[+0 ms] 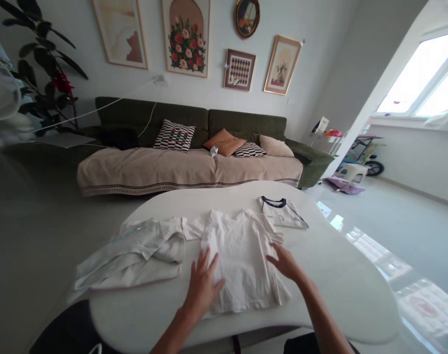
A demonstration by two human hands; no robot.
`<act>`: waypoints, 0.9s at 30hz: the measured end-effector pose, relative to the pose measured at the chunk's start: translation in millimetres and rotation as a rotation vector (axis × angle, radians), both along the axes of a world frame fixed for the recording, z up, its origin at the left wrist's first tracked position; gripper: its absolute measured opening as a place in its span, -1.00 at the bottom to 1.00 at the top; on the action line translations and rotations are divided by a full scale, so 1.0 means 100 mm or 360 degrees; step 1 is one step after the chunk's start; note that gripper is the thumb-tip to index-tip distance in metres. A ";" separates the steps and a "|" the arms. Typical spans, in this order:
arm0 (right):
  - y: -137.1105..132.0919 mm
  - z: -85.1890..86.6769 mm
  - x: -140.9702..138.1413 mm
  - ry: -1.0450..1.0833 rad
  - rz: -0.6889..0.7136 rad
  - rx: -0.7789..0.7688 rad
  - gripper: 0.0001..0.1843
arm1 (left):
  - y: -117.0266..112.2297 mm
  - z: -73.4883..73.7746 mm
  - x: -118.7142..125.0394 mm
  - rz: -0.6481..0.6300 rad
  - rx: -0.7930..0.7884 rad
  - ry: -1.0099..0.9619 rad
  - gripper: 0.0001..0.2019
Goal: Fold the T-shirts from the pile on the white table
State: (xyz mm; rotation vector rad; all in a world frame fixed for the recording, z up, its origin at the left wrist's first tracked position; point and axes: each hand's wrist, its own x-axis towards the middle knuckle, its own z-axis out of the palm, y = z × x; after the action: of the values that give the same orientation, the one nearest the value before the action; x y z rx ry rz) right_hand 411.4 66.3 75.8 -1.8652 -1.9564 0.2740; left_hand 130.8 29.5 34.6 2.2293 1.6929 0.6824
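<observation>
A white T-shirt (238, 250) lies spread flat on the white table (342, 285) in front of me. My left hand (204, 282) rests open on its lower left part, fingers spread. My right hand (286, 263) lies open on the shirt's right edge, near the folded-in sleeve. Left of the shirt sits a loose heap of white clothes (135, 253). A folded white shirt with a dark collar (283, 212) lies at the table's far side.
Beyond the table stands a green sofa (194, 147) with a beige cover and several cushions. A potted plant (43, 73) is at the left, framed pictures hang on the wall, and a bright window (426, 78) is at the right.
</observation>
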 end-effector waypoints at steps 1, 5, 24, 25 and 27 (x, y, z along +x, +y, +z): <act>-0.17 -0.19 0.02 -0.0033 -0.0054 -0.0071 -0.55 | -0.14 -0.12 0.02 -0.0122 -0.0142 0.0058 -0.39; -0.71 -0.75 0.03 -0.0162 -0.0427 -0.0232 -0.50 | -0.50 -0.33 -0.07 -0.0402 -0.0341 0.0099 -0.36; -1.24 0.31 0.26 0.1839 -0.0615 0.0133 -0.43 | -0.83 -0.45 -0.90 -0.0088 -0.0050 -0.0257 -0.52; -1.30 0.47 0.25 0.1867 -0.0620 0.0181 -0.46 | -0.85 -0.29 -0.95 0.0024 0.0009 -0.0427 -0.60; -1.35 0.78 0.23 0.1877 -0.0666 0.0356 -0.59 | -0.87 0.09 -0.96 0.0230 0.0012 -0.0792 -0.69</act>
State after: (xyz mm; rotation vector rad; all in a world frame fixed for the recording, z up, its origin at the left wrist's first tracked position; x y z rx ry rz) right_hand 434.0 -68.3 153.9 -1.3678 -0.7493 0.7604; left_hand 34.8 -57.9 43.2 1.7500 1.5939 1.1637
